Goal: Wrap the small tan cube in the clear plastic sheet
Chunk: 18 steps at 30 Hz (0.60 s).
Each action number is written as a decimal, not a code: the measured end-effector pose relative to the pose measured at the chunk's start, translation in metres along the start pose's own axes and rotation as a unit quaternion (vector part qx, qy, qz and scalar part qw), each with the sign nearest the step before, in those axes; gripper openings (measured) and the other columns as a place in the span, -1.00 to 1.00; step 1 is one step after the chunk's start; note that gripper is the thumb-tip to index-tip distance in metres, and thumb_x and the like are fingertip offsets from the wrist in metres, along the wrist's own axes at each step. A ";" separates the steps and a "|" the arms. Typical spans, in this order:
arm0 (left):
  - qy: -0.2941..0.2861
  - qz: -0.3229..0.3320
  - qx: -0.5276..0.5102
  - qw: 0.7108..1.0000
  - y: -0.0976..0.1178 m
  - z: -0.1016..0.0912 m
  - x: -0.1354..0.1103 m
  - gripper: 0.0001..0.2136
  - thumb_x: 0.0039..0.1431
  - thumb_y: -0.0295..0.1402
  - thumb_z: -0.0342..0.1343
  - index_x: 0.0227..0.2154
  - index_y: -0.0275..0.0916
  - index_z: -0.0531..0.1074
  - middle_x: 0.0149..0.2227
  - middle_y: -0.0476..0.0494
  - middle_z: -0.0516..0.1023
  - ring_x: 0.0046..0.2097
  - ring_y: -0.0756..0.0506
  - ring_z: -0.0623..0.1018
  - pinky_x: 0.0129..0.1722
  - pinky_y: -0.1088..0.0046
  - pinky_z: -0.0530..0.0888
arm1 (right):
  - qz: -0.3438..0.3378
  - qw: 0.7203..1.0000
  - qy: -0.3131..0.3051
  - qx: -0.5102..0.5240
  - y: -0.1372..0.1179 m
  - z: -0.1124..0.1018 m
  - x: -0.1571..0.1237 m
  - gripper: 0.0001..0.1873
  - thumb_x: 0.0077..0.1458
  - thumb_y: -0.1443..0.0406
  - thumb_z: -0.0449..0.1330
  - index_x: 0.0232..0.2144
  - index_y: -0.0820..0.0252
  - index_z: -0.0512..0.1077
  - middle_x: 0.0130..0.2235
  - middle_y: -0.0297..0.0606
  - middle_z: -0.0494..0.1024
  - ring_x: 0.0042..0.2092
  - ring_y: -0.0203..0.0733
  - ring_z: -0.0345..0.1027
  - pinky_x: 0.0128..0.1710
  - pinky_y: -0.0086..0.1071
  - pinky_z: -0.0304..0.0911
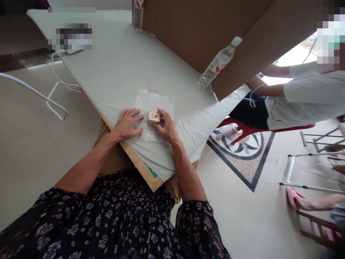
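A small cream box [153,117] with a red print on top sits on a sheet of bubble wrap [159,100], which lies on the cloth-covered table [113,68]. My right hand [167,127] grips the box from its right side, thumb at the near edge and fingers at the far edge. On the left, my left hand [128,124] rests flat with its fingers spread, pressing the left part of the wrap. It is close to the box but apart from it.
A clear plastic bottle [218,63] stands beside a large cardboard panel [188,32]; another bottle [138,16] is at the panel's far end. A white device with a cable [77,45] lies at the far left. A person in a white shirt [299,97] sits at right.
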<state>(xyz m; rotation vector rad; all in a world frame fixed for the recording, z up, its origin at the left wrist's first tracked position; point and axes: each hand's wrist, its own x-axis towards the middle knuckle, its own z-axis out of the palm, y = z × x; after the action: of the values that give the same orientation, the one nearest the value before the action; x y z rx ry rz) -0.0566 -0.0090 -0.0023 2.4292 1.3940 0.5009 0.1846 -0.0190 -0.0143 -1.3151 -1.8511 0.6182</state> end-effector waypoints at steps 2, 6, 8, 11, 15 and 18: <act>-0.001 0.001 0.003 1.000 0.001 -0.001 0.000 -0.47 0.13 -0.19 0.13 0.17 -0.17 0.52 0.39 -0.30 0.39 0.43 -0.40 0.31 0.48 -0.10 0.09 | -0.015 0.999 0.027 -0.025 -0.011 -0.010 -0.010 -0.32 0.14 0.30 0.27 0.31 0.05 0.33 0.35 -0.07 0.43 0.35 0.03 0.32 0.30 0.00 0.33; 0.000 0.004 -0.007 1.000 0.003 -0.003 -0.001 -0.49 0.12 -0.21 0.14 0.16 -0.14 0.52 0.37 -0.28 0.40 0.42 -0.41 0.32 0.47 -0.13 0.10 | -0.062 0.992 -0.041 -0.101 -0.037 -0.029 -0.045 -0.52 0.22 0.25 0.28 0.19 -0.03 0.46 0.23 -0.15 0.56 0.29 0.05 0.39 0.33 0.05 0.25; 0.004 0.003 -0.007 1.000 0.002 -0.002 -0.001 -0.50 0.12 -0.21 0.15 0.15 -0.10 0.52 0.37 -0.24 0.40 0.42 -0.38 0.33 0.47 -0.11 0.10 | -0.076 0.981 -0.087 -0.155 -0.046 -0.029 -0.062 -0.55 0.18 0.26 0.33 0.13 0.02 0.51 0.25 -0.11 0.54 0.27 0.12 0.39 0.28 0.07 0.27; 0.015 0.004 -0.007 1.000 -0.002 0.001 0.000 -0.51 0.12 -0.21 0.16 0.15 -0.08 0.52 0.37 -0.21 0.41 0.42 -0.36 0.33 0.48 -0.08 0.11 | -0.072 0.968 -0.076 -0.228 -0.050 -0.018 -0.072 -0.66 0.19 0.36 0.28 0.03 0.08 0.56 0.29 -0.05 0.51 0.27 0.16 0.37 0.24 0.08 0.25; 0.034 -0.006 -0.039 0.999 -0.004 -0.001 -0.003 -0.49 0.15 -0.14 0.19 0.16 -0.15 0.51 0.38 -0.28 0.40 0.41 -0.38 0.35 0.44 -0.07 0.20 | -0.074 0.965 -0.022 -0.250 -0.046 -0.002 -0.066 -0.73 0.28 0.43 0.11 -0.18 0.08 0.59 0.12 -0.11 0.65 0.14 0.06 0.47 0.18 0.01 0.26; 0.048 0.008 -0.069 0.996 0.003 -0.010 -0.011 -0.47 0.21 -0.04 0.20 0.17 -0.19 0.51 0.38 -0.33 0.39 0.41 -0.37 0.35 0.44 -0.01 0.24 | -0.074 0.969 0.010 -0.236 -0.045 0.000 -0.059 -0.74 0.33 0.39 0.09 -0.23 0.07 0.59 0.06 -0.15 0.68 0.08 0.01 0.51 0.15 -0.03 0.27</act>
<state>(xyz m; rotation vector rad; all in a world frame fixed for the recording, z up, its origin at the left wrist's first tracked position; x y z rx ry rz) -0.0631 -0.0191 0.0060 2.3353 1.3304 0.7034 0.1696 -0.0901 0.0012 -1.4494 -2.1383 0.0805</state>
